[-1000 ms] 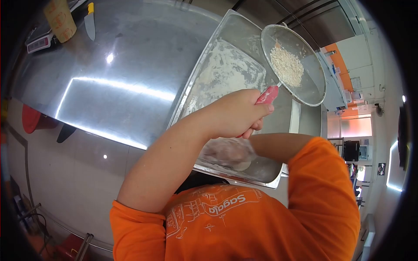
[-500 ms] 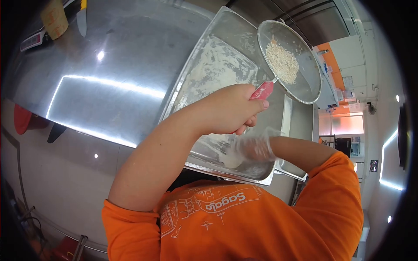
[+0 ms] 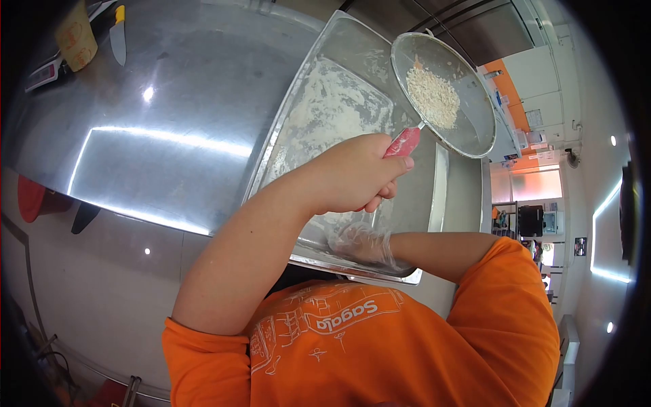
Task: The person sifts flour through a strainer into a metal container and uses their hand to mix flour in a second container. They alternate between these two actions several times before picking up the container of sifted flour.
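Note:
My left hand (image 3: 369, 173) is closed round the pink handle (image 3: 405, 142) of a round mesh sieve (image 3: 468, 102). The sieve is raised over the tray's far right side and holds a heap of pale flakes or crumbs (image 3: 432, 98). Below it lies a rectangular metal tray (image 3: 271, 146) with white powder (image 3: 332, 98) spread over its bottom. My right hand (image 3: 359, 242), in a clear plastic glove, is low inside the tray near its front edge. Its fingers look stretched out against the tray bottom, partly blurred by the loose glove.
The tray stands on a steel table (image 3: 183, 74). At its far left are a knife (image 3: 118, 42) with a yellow handle, a brown paper-like roll (image 3: 76, 42) and a device with a display (image 3: 42, 74). A red container (image 3: 32, 199) stands below the table's left edge.
My gloved right hand has moved left along the near side of the tray. My left hand and the sieve have barely shifted, and the whole view has moved slightly.

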Demonstrator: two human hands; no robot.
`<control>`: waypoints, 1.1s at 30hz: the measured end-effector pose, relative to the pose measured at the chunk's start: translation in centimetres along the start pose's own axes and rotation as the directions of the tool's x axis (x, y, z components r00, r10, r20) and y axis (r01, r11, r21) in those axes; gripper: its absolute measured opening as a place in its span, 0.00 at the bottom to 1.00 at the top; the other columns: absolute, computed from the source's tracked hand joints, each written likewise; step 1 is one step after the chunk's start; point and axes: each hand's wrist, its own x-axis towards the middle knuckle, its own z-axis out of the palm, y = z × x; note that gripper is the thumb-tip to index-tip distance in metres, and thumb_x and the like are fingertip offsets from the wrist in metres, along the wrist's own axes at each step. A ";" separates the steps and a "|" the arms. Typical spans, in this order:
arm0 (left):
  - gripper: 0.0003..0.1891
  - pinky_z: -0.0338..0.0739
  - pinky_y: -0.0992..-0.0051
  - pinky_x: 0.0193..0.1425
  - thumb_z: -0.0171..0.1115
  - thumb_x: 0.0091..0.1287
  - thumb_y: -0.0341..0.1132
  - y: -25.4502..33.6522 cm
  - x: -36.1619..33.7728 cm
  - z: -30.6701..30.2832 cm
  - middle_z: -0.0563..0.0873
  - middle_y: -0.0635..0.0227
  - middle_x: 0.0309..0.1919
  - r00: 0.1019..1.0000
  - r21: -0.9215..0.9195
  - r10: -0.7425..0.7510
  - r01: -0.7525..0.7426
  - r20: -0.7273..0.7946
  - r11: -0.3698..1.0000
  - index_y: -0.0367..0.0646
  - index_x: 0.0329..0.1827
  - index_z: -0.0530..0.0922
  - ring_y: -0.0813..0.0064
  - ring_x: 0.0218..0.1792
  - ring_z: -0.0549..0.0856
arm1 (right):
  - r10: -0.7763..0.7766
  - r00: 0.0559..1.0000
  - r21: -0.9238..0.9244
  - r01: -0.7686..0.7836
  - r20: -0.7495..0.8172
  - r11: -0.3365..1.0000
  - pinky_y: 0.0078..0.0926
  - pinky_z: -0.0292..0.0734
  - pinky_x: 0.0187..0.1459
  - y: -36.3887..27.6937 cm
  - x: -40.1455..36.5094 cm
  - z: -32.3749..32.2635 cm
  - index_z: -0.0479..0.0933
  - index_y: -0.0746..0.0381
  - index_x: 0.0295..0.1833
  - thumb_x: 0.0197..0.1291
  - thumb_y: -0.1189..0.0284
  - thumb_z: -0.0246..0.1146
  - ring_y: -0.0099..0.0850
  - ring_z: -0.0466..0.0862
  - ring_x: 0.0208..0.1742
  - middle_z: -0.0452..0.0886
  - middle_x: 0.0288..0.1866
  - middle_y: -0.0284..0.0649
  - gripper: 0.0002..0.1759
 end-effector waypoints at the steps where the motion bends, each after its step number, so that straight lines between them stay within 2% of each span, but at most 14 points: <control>1: 0.10 0.58 0.86 0.15 0.48 0.64 0.39 0.0 0.0 -0.1 0.67 0.76 0.15 1.000 0.003 0.004 -0.004 -0.001 1.000 0.44 0.28 0.64 0.87 0.12 0.65 | -0.057 0.998 0.000 0.057 0.034 0.998 0.33 0.67 0.46 0.6 0.9 0.7 0.70 0.64 0.42 0.58 0.62 0.44 0.42 0.74 0.44 0.75 0.39 0.48 0.17; 2: 0.10 0.58 0.86 0.15 0.48 0.64 0.39 0.1 -0.2 -0.1 0.67 0.76 0.15 1.000 0.001 0.002 -0.002 0.011 1.000 0.44 0.28 0.64 0.86 0.12 0.65 | -0.114 0.991 0.003 0.114 0.067 0.993 0.33 0.66 0.47 0.1 1.4 0.9 0.70 0.64 0.41 0.58 0.63 0.44 0.42 0.74 0.45 0.75 0.39 0.49 0.17; 5: 0.10 0.58 0.86 0.15 0.47 0.64 0.39 0.0 -0.2 -0.4 0.66 0.76 0.15 1.000 -0.018 0.002 -0.001 0.029 1.000 0.44 0.29 0.63 0.86 0.12 0.65 | -0.094 0.988 0.023 0.092 0.122 0.995 0.34 0.66 0.47 -2.3 1.6 0.3 0.69 0.63 0.43 0.58 0.65 0.43 0.42 0.73 0.47 0.75 0.38 0.49 0.15; 6: 0.10 0.58 0.86 0.15 0.47 0.65 0.39 0.0 -0.3 -0.4 0.66 0.76 0.15 0.999 -0.045 -0.004 0.005 0.032 0.999 0.44 0.29 0.63 0.86 0.11 0.64 | -0.077 0.985 -0.098 0.093 0.153 0.991 0.34 0.65 0.49 -3.9 1.3 -0.3 0.66 0.63 0.45 0.57 0.67 0.43 0.42 0.72 0.49 0.74 0.41 0.50 0.15; 7: 0.10 0.58 0.86 0.15 0.47 0.65 0.39 -0.1 -0.3 -0.3 0.66 0.76 0.15 1.000 -0.031 0.004 -0.003 0.029 1.000 0.44 0.29 0.63 0.86 0.11 0.64 | -0.083 0.987 -0.104 0.098 0.140 0.990 0.34 0.65 0.49 -4.0 1.5 -0.3 0.66 0.63 0.45 0.57 0.67 0.43 0.42 0.72 0.49 0.74 0.41 0.50 0.15; 9: 0.09 0.58 0.86 0.15 0.47 0.65 0.38 -0.3 0.1 0.0 0.66 0.76 0.15 0.999 -0.085 0.012 -0.008 0.042 0.996 0.45 0.30 0.63 0.86 0.11 0.64 | -0.279 0.946 -0.201 0.309 0.164 0.930 0.34 0.64 0.50 -3.3 2.5 0.2 0.64 0.63 0.49 0.58 0.66 0.43 0.43 0.72 0.50 0.72 0.47 0.50 0.16; 10: 0.09 0.58 0.86 0.15 0.47 0.65 0.38 -0.3 0.2 0.0 0.66 0.76 0.15 0.999 -0.071 0.019 -0.016 0.041 0.997 0.45 0.30 0.63 0.86 0.11 0.64 | -0.380 0.925 -0.115 0.380 0.028 0.918 0.32 0.64 0.52 -3.2 3.1 0.9 0.65 0.62 0.49 0.58 0.66 0.43 0.44 0.71 0.52 0.70 0.50 0.49 0.17; 12: 0.08 0.57 0.86 0.14 0.47 0.65 0.38 -0.2 0.5 0.1 0.66 0.77 0.15 0.999 -0.124 -0.006 0.011 0.044 0.992 0.45 0.31 0.64 0.86 0.11 0.64 | -0.267 0.958 0.106 0.255 0.109 0.961 0.31 0.60 0.57 -6.1 3.3 -0.6 0.66 0.62 0.54 0.60 0.64 0.43 0.38 0.67 0.58 0.68 0.56 0.47 0.20; 13: 0.08 0.57 0.86 0.14 0.47 0.65 0.38 -0.1 0.6 0.0 0.66 0.77 0.15 0.999 -0.109 0.002 0.002 0.039 0.994 0.45 0.31 0.64 0.86 0.11 0.64 | -0.202 0.963 0.176 0.170 0.180 0.970 0.29 0.56 0.62 -7.5 3.8 -1.3 0.66 0.61 0.57 0.61 0.62 0.43 0.34 0.64 0.62 0.66 0.60 0.45 0.22; 14: 0.08 0.57 0.86 0.14 0.47 0.65 0.38 0.1 0.6 0.0 0.66 0.77 0.15 0.999 -0.132 -0.014 0.019 0.041 0.991 0.45 0.31 0.64 0.86 0.11 0.64 | -0.211 0.963 0.169 0.182 0.169 0.969 0.29 0.56 0.62 -7.9 4.5 -1.4 0.66 0.61 0.57 0.61 0.62 0.43 0.34 0.64 0.62 0.66 0.60 0.45 0.22; 15: 0.08 0.57 0.86 0.14 0.47 0.65 0.38 0.3 0.0 0.2 0.66 0.77 0.15 0.999 -0.149 -0.029 0.034 0.042 0.988 0.45 0.31 0.64 0.86 0.11 0.64 | -0.286 0.955 0.236 0.262 0.075 0.936 0.30 0.58 0.59 -8.5 4.6 -0.7 0.67 0.62 0.55 0.60 0.63 0.44 0.35 0.66 0.60 0.67 0.57 0.47 0.21; 16: 0.10 0.62 0.83 0.15 0.47 0.64 0.39 0.1 0.1 -0.1 0.71 0.72 0.18 0.998 -0.141 -0.020 0.029 0.059 0.990 0.40 0.33 0.65 0.85 0.12 0.68 | -0.351 0.936 0.297 0.341 -0.021 0.892 0.30 0.61 0.57 -8.6 5.3 -0.1 0.67 0.63 0.54 0.59 0.64 0.45 0.36 0.68 0.58 0.69 0.54 0.49 0.21; 21: 0.10 0.61 0.84 0.14 0.46 0.65 0.39 0.7 0.1 0.4 0.70 0.74 0.17 0.999 -0.115 -0.029 0.034 0.043 0.993 0.41 0.34 0.65 0.86 0.11 0.67 | -0.479 0.854 0.342 0.521 -0.204 0.782 0.27 0.61 0.56 -7.9 9.9 2.4 0.71 0.63 0.50 0.59 0.65 0.48 0.31 0.70 0.56 0.74 0.49 0.45 0.18; 33: 0.08 0.56 0.86 0.15 0.46 0.65 0.38 0.9 0.5 1.2 0.64 0.76 0.15 0.998 -0.089 -0.068 0.067 -0.009 0.994 0.44 0.33 0.64 0.86 0.12 0.63 | -0.326 0.938 0.159 0.306 0.118 0.939 0.27 0.63 0.54 -9.3 4.2 -2.6 0.72 0.64 0.48 0.58 0.66 0.52 0.28 0.71 0.52 0.75 0.46 0.42 0.16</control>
